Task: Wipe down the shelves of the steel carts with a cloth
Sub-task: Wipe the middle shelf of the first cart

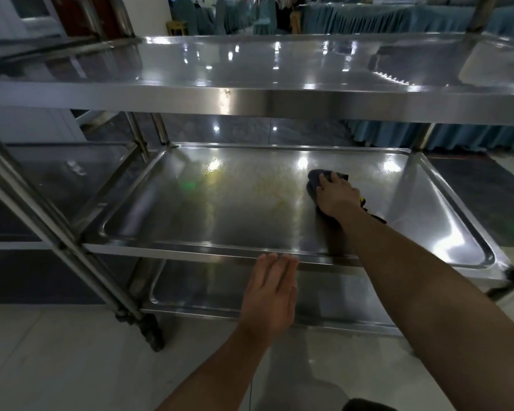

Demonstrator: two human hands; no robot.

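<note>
My right hand (337,195) lies flat, fingers spread, pressing the dark cloth (316,179) onto the middle shelf (190,221), right of centre toward the far rim. A yellowish smear (272,191) lies just left of the cloth. My left hand (272,295) is empty, fingers straight and together, tips at the shelf's near rim. The top shelf (250,72) overhangs above; the bottom shelf (196,292) shows below. A second cart (57,179) stands left, with draped tables (368,19) far behind.

So the steel cart (264,99) has three shelves stacked: top shelf (279,63) at 12 o'clock, middle shelf (220,215) under it, bottom shelf (205,289) lowest. Cloth (315,180) sits on the middle one, around 2 o'clock of its center. Another cart (57,173) stands off at 9 o'clock.
</note>
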